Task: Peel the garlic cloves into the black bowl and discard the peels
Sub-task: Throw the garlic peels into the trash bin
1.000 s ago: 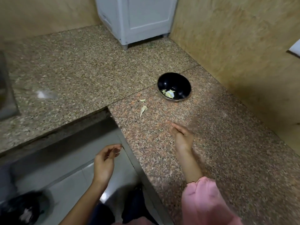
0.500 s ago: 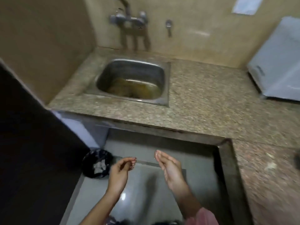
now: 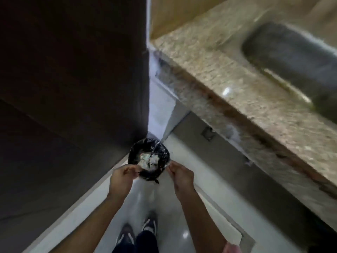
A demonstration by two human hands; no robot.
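- I am seeing pale scraps (image 3: 147, 159) lying in the middle of the black-lined bin (image 3: 134, 152); the blur is keeping me from telling whether they are garlic peels.
- My left hand (image 3: 122, 178) is hovering at the near-left rim of the bin, fingers curled. I cannot tell whether it is holding anything.
- My right hand (image 3: 182, 175) is hovering at the near-right rim of the bin. Half a second ago it was flat and open; now its fingers are curling, and I cannot tell if they are pinching something.
- Half a second ago the bin was sitting left of both hands; now it is sitting just beyond them, between the fingertips.
- The sink (image 3: 291, 57), earlier straight ahead, is now lying far up and right of the bin, set in the granite counter (image 3: 209, 70).
- A dark panel (image 3: 73, 70) is rising left of the bin.
- My shoes (image 3: 127, 236) are standing on the pale floor (image 3: 173, 207), on the near side of the bin.
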